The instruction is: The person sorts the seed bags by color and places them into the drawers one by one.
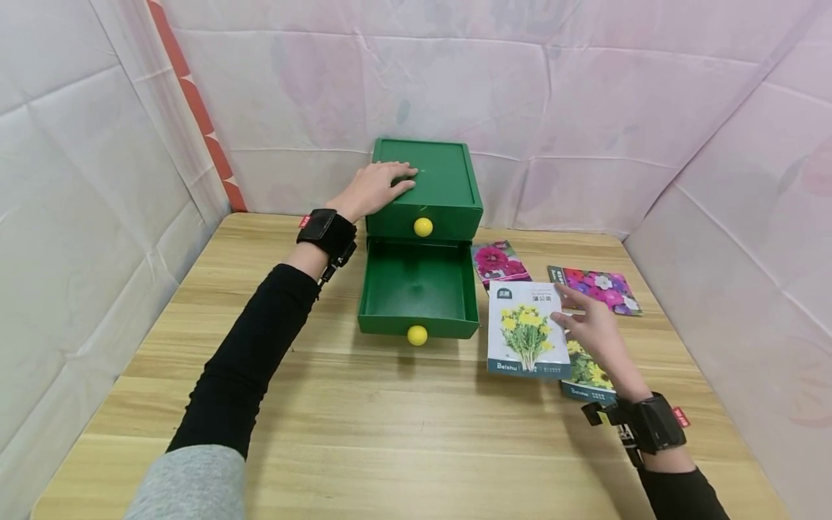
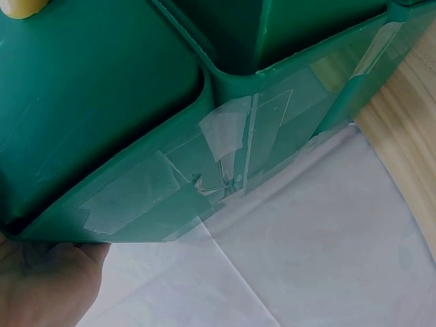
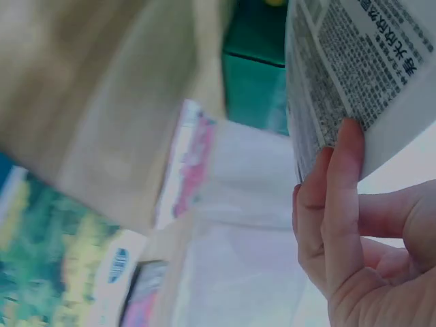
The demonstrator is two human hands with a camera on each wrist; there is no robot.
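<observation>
1. The right hand holds the white rectangular seed packet printed with yellow flowers by its right edge. The grip is closed on the packet, with the fingers pressed against its printed back.
2. The packet sits just above the wooden surface. Its long axis runs away from the person.
3. The open lower drawer of the green plastic two-drawer box lies directly left of the packet, just beside it. The right hand is the nearer one.
4. The left hand rests on the box top with its fingers flat, not closed on anything.
5. Three other flower packets lie near the right hand.
</observation>
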